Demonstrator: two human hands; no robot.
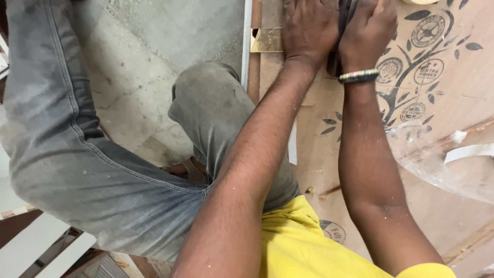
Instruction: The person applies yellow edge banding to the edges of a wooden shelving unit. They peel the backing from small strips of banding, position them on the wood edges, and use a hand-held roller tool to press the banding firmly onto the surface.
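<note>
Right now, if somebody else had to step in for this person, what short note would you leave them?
Left hand: pressed down flat at the top of the view, beside the dark tool.
Right hand: closed around the dark tool; a beaded bracelet sits on that wrist.
Things: both hands work over a plywood sheet with printed leaf marks, lying on the concrete floor. A brass-coloured piece lies just left of the left hand. Clear plastic film lies on the sheet at the right.
Done and left: cannot tell; the tool's tip is hidden by the hands.
</note>
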